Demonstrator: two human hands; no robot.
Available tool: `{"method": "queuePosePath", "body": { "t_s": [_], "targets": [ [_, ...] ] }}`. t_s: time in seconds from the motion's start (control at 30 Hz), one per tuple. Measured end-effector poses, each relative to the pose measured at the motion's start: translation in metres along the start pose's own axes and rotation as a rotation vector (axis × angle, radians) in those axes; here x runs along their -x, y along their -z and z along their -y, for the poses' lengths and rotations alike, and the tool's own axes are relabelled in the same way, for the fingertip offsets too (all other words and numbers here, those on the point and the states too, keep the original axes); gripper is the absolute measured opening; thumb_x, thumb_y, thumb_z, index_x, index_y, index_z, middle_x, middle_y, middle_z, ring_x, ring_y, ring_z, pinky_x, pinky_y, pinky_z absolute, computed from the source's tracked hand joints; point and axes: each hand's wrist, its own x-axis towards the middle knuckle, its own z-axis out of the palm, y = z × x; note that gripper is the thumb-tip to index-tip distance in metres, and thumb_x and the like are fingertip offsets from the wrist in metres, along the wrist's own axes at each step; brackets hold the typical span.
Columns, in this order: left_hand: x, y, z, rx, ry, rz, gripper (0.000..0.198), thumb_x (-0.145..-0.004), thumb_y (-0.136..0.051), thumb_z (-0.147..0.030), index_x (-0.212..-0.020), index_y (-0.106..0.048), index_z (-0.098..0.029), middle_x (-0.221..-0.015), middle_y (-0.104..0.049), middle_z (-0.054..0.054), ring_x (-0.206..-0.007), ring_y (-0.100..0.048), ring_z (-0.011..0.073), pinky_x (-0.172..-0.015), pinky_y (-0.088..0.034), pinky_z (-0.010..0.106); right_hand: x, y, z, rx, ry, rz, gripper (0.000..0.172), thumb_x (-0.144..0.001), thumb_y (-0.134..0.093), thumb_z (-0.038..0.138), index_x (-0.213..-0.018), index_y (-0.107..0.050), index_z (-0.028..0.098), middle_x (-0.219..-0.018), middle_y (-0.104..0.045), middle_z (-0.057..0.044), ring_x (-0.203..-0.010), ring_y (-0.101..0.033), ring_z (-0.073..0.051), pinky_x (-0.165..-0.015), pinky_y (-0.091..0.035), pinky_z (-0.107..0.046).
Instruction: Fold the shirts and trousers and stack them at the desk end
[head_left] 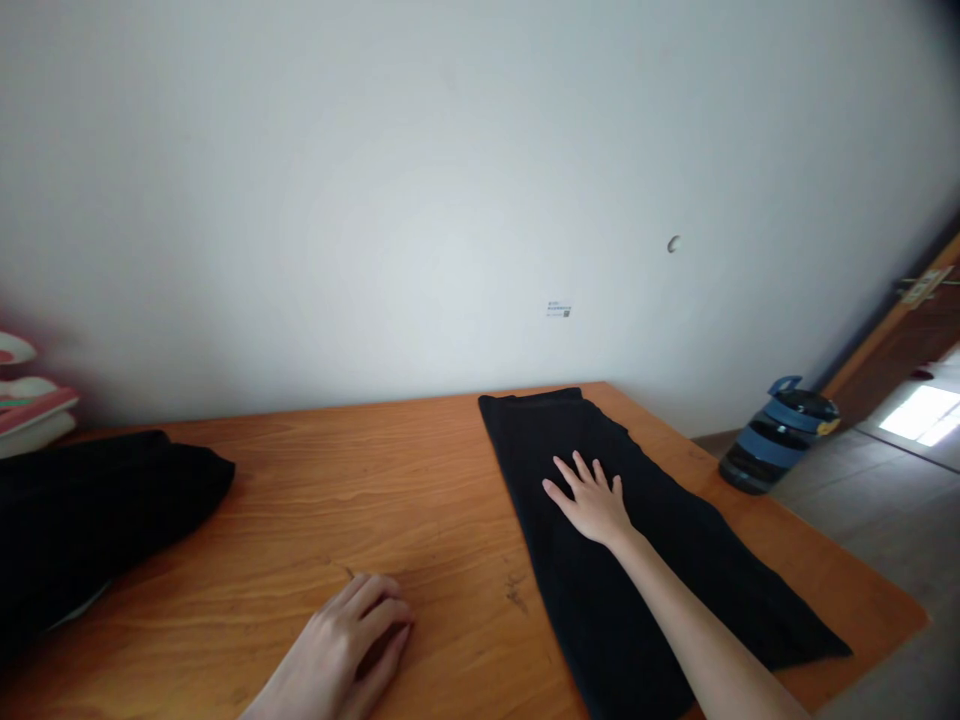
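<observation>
A black folded garment [547,560], perhaps trousers, lies lengthwise on the right part of the wooden table [322,490]. My right hand [592,503] rests palm down on its upper half, fingers spread flat and holding nothing. Part of the cloth is hidden beneath my hand and forearm. To the left of the garment, my left hand [349,635] rests on the bare wood. Its fingers are curled together, with the thumb tucked close below them, and nothing shows in its grasp.
A black cloth bundle [97,510] lies at the table's left, before a pink and white object [37,410] cut by the frame. A blue and black water bottle [780,437] stands near the right edge. A white wall [375,200] backs the table.
</observation>
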Motion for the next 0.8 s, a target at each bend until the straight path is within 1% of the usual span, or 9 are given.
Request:
{"method": "queuePosePath", "body": {
  "t_s": [0.13, 0.23, 0.3, 0.4, 0.5, 0.57, 0.67, 0.73, 0.8],
  "targets": [
    [0.005, -0.002, 0.007, -0.052, -0.012, 0.029, 0.025, -0.099, -0.053, -0.023, -0.118, -0.067, -0.031, -0.112, -0.070, 0.003, -0.099, -0.069, 0.0181, -0.087, -0.060, 0.027, -0.010, 0.000, -0.029, 0.007, -0.030, -0.005, 0.074, -0.097, -0.024, 0.075, -0.161, -0.029, 0.038, -0.172, -0.018, -0.005, -0.156, -0.014, -0.040, -0.120, -0.013, -0.067],
    [0.009, -0.004, 0.014, -0.155, -0.012, 0.031, 0.036, -0.099, -0.058, -0.028, -0.134, -0.062, -0.035, -0.133, -0.067, 0.003, -0.118, -0.067, 0.0219, -0.102, -0.057, 0.034, -0.019, 0.000, -0.049, 0.004, -0.018, -0.032, 0.073, -0.097, -0.029, 0.075, -0.160, -0.032, 0.038, -0.171, -0.020, -0.005, -0.156, -0.016, -0.039, -0.120, -0.016, -0.067],
    [0.011, -0.005, 0.018, -0.215, -0.016, 0.032, 0.042, -0.098, -0.059, -0.031, -0.140, -0.058, -0.036, -0.143, -0.063, 0.003, -0.125, -0.064, 0.0248, -0.105, -0.055, 0.040, -0.025, 0.002, -0.059, -0.001, 0.007, -0.082, 0.070, -0.098, -0.033, 0.072, -0.157, -0.039, 0.035, -0.170, -0.026, -0.006, -0.155, -0.022, -0.038, -0.120, -0.020, -0.067],
    [0.012, -0.004, 0.019, -0.259, -0.035, 0.046, 0.044, -0.099, -0.059, -0.034, -0.142, -0.056, -0.038, -0.147, -0.061, 0.002, -0.126, -0.064, 0.0258, -0.104, -0.057, 0.043, -0.026, 0.007, -0.061, 0.004, 0.027, -0.164, 0.063, -0.101, -0.037, 0.059, -0.150, -0.052, 0.023, -0.163, -0.039, -0.014, -0.150, -0.035, -0.035, -0.120, -0.026, -0.059],
    [0.010, -0.004, 0.019, -0.272, -0.056, 0.029, 0.043, -0.098, -0.059, -0.034, -0.141, -0.059, -0.038, -0.144, -0.063, 0.001, -0.124, -0.066, 0.0255, -0.102, -0.059, 0.042, -0.010, 0.006, -0.049, 0.019, 0.071, -0.206, 0.056, -0.104, -0.035, 0.048, -0.142, -0.060, 0.016, -0.155, -0.049, -0.017, -0.144, -0.044, -0.031, -0.121, -0.027, -0.049],
    [0.009, -0.004, 0.019, -0.274, -0.078, 0.019, 0.042, -0.098, -0.059, -0.034, -0.140, -0.060, -0.038, -0.143, -0.065, 0.001, -0.123, -0.067, 0.0255, -0.101, -0.059, 0.040, 0.006, 0.000, -0.037, 0.011, 0.117, -0.196, 0.059, -0.103, -0.035, 0.055, -0.145, -0.057, 0.021, -0.157, -0.048, -0.014, -0.147, -0.041, -0.031, -0.122, -0.025, -0.052],
    [0.008, -0.004, 0.020, -0.271, -0.093, 0.030, 0.044, -0.098, -0.060, -0.034, -0.141, -0.058, -0.037, -0.144, -0.064, 0.000, -0.124, -0.067, 0.0255, -0.101, -0.059, 0.039, 0.025, -0.008, -0.026, -0.015, 0.123, -0.132, 0.071, -0.098, -0.034, 0.070, -0.155, -0.044, 0.030, -0.166, -0.035, -0.011, -0.154, -0.027, -0.034, -0.122, -0.018, -0.064],
    [0.009, -0.003, 0.020, -0.267, -0.076, 0.043, 0.044, -0.098, -0.059, -0.033, -0.142, -0.057, -0.038, -0.145, -0.063, 0.000, -0.125, -0.066, 0.0254, -0.102, -0.058, 0.040, 0.027, -0.009, -0.026, -0.015, 0.104, -0.090, 0.073, -0.097, -0.032, 0.072, -0.157, -0.040, 0.032, -0.168, -0.029, -0.009, -0.156, -0.021, -0.033, -0.122, -0.015, -0.064],
    [0.010, -0.003, 0.020, -0.266, -0.057, 0.057, 0.043, -0.099, -0.058, -0.034, -0.142, -0.057, -0.038, -0.145, -0.063, 0.000, -0.126, -0.066, 0.0252, -0.103, -0.058, 0.041, 0.021, -0.006, -0.029, -0.005, 0.087, -0.067, 0.072, -0.098, -0.032, 0.071, -0.158, -0.039, 0.031, -0.168, -0.028, -0.009, -0.156, -0.021, -0.031, -0.123, -0.015, -0.062]
  ]
}}
